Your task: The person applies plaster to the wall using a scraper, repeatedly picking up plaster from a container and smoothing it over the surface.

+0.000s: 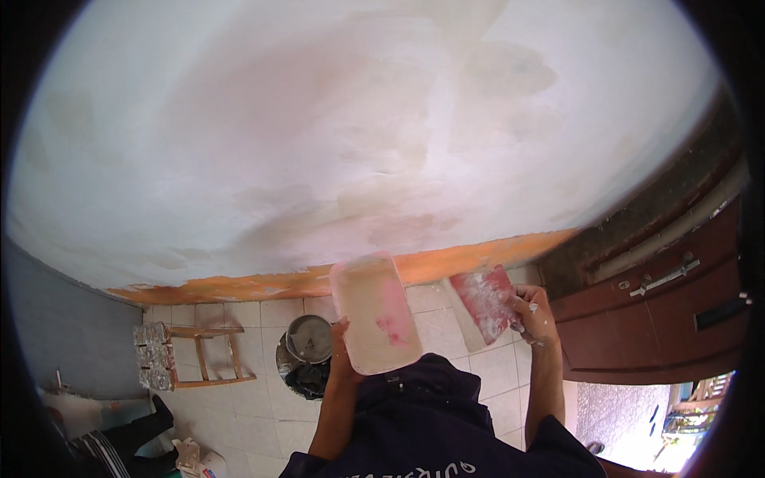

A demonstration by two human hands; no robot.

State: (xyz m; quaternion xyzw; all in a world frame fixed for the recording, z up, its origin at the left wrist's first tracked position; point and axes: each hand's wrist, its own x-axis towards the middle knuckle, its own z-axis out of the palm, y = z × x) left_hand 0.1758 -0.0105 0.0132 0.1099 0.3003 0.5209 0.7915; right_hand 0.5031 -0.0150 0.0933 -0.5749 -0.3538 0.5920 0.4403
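Note:
My left hand (341, 352) grips the left edge of a shallow pink plastic tub (381, 299). Beige filler coats most of its inside, and a bare pink patch shows near the bottom. In my right hand (532, 313) is a red putty spreader (482, 299), a flat sheet smeared with white and with a pale strip along its left side. White smears mark that hand's fingers. Both tools are held in front of me, apart from each other, near the foot of the wall (343, 143), which is patchy white and beige with bare orange along its bottom.
A paint-spattered wooden step stool (203, 350) lies or stands at the left. Beside my left arm is a round bucket (309, 338) above a dark tub. A brown door (653, 311) is on the right. At lower left show another person's dark-trousered legs (123, 438).

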